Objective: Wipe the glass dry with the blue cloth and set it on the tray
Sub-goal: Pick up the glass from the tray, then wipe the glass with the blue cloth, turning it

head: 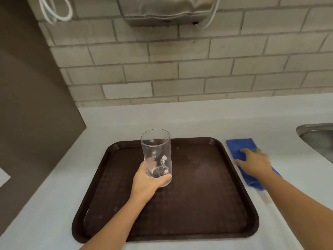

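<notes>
- The left hand (150, 179) is wrapped around the base of the glass (156, 156), thumb at the front and fingers behind, holding it upright above the brown tray (234, 213); whether its foot touches the tray cannot be told.
- The right hand (255, 162) lies flat, fingers spread, on the blue cloth (241, 146); it is blurred and grips nothing so far.
- The cloth lies on the white desk (297, 177), just beside the tray's right edge, with a steel sink (317, 136) further right.
- Droplets show on the glass wall, so the drying looks not yet begun; the step in hand is taking up the cloth.
- Doing it well: gather the cloth in a bunch, not by one corner, so it fills the palm.
- Keep the low grip firm, since wet glass is probably slippery.
- Bring the cloth to the glass over the tray, wiping inside first, then the outside and the base.
</notes>
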Available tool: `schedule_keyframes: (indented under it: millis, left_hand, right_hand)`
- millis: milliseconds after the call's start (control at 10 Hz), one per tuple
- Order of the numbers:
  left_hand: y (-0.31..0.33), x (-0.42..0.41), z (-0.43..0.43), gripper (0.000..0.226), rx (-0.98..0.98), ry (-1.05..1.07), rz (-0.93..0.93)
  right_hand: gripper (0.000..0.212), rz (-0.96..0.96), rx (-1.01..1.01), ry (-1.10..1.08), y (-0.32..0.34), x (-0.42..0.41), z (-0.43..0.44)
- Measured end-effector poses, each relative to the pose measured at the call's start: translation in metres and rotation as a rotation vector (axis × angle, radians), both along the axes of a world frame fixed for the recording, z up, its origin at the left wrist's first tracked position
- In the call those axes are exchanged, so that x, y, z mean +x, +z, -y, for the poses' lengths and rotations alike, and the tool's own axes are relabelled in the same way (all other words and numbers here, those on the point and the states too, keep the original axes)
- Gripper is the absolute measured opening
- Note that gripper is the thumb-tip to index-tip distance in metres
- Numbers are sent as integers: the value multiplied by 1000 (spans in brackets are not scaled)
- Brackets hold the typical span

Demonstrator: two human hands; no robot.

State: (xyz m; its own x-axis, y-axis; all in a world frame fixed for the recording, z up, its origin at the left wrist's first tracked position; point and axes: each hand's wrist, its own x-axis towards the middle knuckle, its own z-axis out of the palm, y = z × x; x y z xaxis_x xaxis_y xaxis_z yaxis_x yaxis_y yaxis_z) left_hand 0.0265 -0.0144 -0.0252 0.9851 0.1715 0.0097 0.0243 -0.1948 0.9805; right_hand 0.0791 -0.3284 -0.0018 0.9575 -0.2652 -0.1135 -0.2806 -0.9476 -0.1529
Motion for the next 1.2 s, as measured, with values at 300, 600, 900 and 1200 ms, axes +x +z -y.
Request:
schedule_keyframes:
  millis: [300,600,900,1200]
  left_hand:
    - [45,-8,6,40,-491,-102,-63]
    - [75,-26,28,40,-428,-215,-123]
    - [76,-61,31,39,-1169,-318,-160]
    - [97,-38,19,18,-208,-100,40]
  right_hand:
    - [29,306,298,28,-8,8,16]
    - [29,615,1179,238,77,-41,-53]
    - [36,721,642,921,72,-101,-158]
    - [42,781,565,1030,92,-57,-186]
